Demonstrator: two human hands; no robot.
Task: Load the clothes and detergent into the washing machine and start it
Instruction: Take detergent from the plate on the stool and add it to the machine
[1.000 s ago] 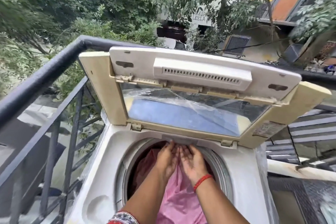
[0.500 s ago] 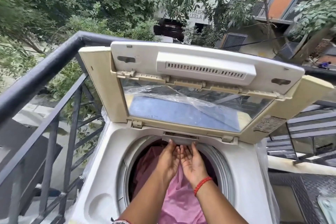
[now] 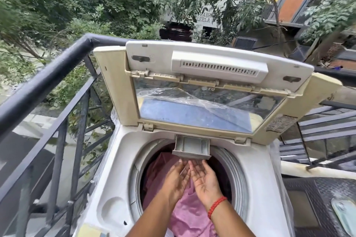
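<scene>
The washing machine point(image 3: 256, 188) stands on a balcony against a dark railing point(image 3: 48, 81), its lid point(image 3: 202, 82) folded up and back, so the drum mouth is wide open below me. Inside the drum I see pink clothes point(image 3: 185, 215) already piled in, so I judge the loading step largely done. At the back rim of the opening the small grey detergent drawer point(image 3: 192, 149) is pulled out over the drum, and from here it looks empty, with no powder or liquid visible. My left hand point(image 3: 176, 180) and right hand point(image 3: 204, 179) sit side by side just under the drawer's front edge, palms up, fingers straight and relaxed, gripping nothing; whether the fingertips touch the drawer I cannot tell. I see no detergent container anywhere in view. What is left, as I read it: fill the drawer, push it in, drop the lid, start the cycle.
</scene>
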